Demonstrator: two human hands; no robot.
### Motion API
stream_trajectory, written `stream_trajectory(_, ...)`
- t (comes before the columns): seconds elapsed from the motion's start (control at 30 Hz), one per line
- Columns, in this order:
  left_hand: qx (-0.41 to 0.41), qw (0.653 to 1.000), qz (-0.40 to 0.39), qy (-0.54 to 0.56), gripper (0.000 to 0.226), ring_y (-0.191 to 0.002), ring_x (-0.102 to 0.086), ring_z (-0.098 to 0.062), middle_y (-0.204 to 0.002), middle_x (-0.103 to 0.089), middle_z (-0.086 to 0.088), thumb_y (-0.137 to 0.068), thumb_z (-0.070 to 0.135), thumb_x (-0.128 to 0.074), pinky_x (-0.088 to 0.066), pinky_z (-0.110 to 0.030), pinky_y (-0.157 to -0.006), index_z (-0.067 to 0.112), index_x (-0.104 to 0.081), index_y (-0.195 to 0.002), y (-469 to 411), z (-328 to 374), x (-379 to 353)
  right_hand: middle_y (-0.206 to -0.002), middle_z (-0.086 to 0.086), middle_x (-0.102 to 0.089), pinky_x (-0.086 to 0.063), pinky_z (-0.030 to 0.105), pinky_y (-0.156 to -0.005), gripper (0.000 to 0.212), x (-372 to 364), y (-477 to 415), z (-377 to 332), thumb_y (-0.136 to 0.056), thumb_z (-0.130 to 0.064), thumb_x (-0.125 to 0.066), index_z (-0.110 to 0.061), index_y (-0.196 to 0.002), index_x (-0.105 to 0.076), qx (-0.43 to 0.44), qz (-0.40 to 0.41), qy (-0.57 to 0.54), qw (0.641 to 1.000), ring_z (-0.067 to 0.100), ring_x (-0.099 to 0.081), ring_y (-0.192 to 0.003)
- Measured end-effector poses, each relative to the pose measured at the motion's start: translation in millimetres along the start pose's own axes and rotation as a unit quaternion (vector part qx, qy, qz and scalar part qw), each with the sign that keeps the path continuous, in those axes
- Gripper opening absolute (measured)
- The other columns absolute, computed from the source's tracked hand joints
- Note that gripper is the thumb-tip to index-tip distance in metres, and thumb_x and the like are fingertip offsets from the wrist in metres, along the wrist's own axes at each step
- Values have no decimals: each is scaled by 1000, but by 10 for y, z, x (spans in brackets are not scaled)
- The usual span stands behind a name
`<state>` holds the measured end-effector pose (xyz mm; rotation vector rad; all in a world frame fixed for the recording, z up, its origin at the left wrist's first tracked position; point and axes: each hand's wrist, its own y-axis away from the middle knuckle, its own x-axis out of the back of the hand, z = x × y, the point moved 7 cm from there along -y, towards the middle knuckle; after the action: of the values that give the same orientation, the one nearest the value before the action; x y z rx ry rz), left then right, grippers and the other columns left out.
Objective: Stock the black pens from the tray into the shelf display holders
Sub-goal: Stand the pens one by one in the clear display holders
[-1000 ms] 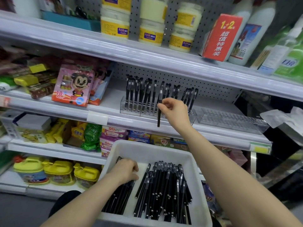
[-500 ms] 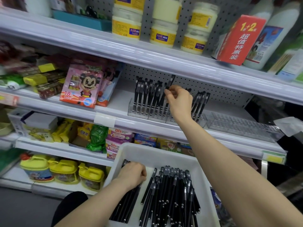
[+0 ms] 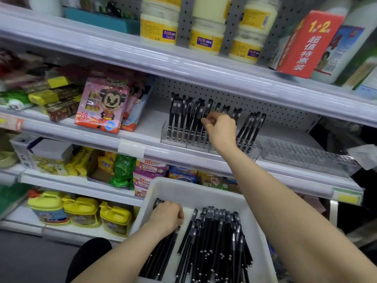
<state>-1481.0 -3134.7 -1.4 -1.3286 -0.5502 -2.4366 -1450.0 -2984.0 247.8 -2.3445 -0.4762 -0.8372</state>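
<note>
A white tray [image 3: 161,193] at the bottom holds several loose black pens [image 3: 216,237]. My left hand [image 3: 166,218] lies in the tray's left part, fingers curled round a bundle of black pens. On the middle shelf a clear display holder [image 3: 177,140] carries several upright black pens [image 3: 179,117]. My right hand [image 3: 221,129] is at that holder, fingertips pinching one black pen [image 3: 206,112] that stands slanted among the others. More pens [image 3: 252,127] stand to the right of my hand. An unfilled clear holder [image 3: 302,154] sits farther right.
A pink cartoon box [image 3: 102,105] stands left of the holders. Cream jars [image 3: 206,35] and a red carton [image 3: 308,41] are on the shelf above. Packets and yellow jugs [image 3: 81,211] fill the lower shelves. The pegboard back [image 3: 275,111] is behind the pens.
My right hand lifted a pen from in front of the shelf edge up into the holder and now pinches it there. My left hand stayed on the pens in the tray.
</note>
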Motion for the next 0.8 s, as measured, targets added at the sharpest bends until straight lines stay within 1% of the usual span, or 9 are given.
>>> stream_trajectory(0.1, -1, 1000, 4, 2, 11, -97, -64, -14, -104, -70, 4, -89, 23, -66, -54, -32, -88, 25, -73, -97, 3, -3, 5, -88, 10, -72, -46, 25, -71, 22, -31, -15, 6, -97, -25, -60, -9, -109, -70, 0, -1, 10, 1000, 20, -61, -73)
stream_trajectory(0.17, -1, 1000, 5, 4, 11, -96, -65, -14, -103, -71, 4, -88, 22, -67, -54, -32, -87, 25, -73, -96, 4, -6, -1, -89, 11, -72, -43, 23, -69, 23, -50, -7, 14, -97, -24, -60, -9, -111, -70, -1, -1, 11, 1000, 18, -60, -71)
stream_trajectory(0.33, 0, 1000, 7, 7, 10, -96, -65, -14, -102, -71, 5, -88, 22, -68, -54, -32, -88, 25, -74, -95, -1, 0, -4, -90, 9, -72, -51, 30, -76, 24, -42, 25, -11, -98, -24, -58, -8, -112, -69, 11, 8, 8, 1000, 21, -63, -77)
stream_trajectory(0.4, 0, 1000, 8, 12, 9, -95, -65, -13, -102, -71, 5, -88, 22, -68, -54, -32, -89, 25, -74, -95, -7, -4, -15, -87, 8, -71, -52, 32, -75, 24, -35, 28, -1, -98, -25, -58, -8, -111, -69, 9, 9, 0, 1000, 21, -63, -76)
stream_trajectory(0.53, 5, 1000, 8, 15, 8, -95, -65, -13, -101, -71, 5, -88, 22, -68, -54, -33, -88, 25, -74, -94, -14, -15, -20, -73, 2, -64, -41, 24, -66, 21, -29, 12, 16, -96, -25, -61, -8, -104, -70, 0, 3, -13, 1000, 14, -56, -62)
stream_trajectory(0.6, 8, 1000, 5, 18, 8, -95, -65, -13, -101, -71, 4, -87, 22, -69, -55, -33, -88, 25, -74, -93, -12, -21, -28, -70, 2, -63, -38, 24, -63, 20, -36, 9, 17, -97, -25, -60, -8, -101, -69, 2, 2, 3, 1000, 12, -52, -57)
stream_trajectory(0.7, 10, 1000, 4, 22, 8, -95, -65, -13, -101, -71, 5, -87, 22, -69, -54, -33, -89, 25, -74, -93, -13, -17, -31, -71, 4, -63, -37, 25, -57, 18, -69, 23, 11, -99, -21, -56, -8, -100, -67, 9, -3, 34, 999, 9, -49, -53)
stream_trajectory(0.77, 11, 1000, 5, 23, 8, -96, -65, -14, -101, -71, 4, -87, 22, -69, -54, -33, -89, 25, -74, -93, -13, -18, -35, -76, 4, -64, -36, 24, -59, 18, -81, 25, 11, -100, -21, -55, -8, -104, -67, 7, -3, 31, 999, 6, -48, -54)
stream_trajectory(0.8, 11, 1000, 4, 22, 8, -95, -65, -14, -101, -71, 4, -87, 22, -69, -54, -33, -89, 25, -74, -93, -11, -23, -37, -79, 6, -65, -36, 23, -61, 20, -83, 21, 13, -100, -21, -55, -8, -107, -67, 4, -3, 24, 1000, 8, -49, -55)
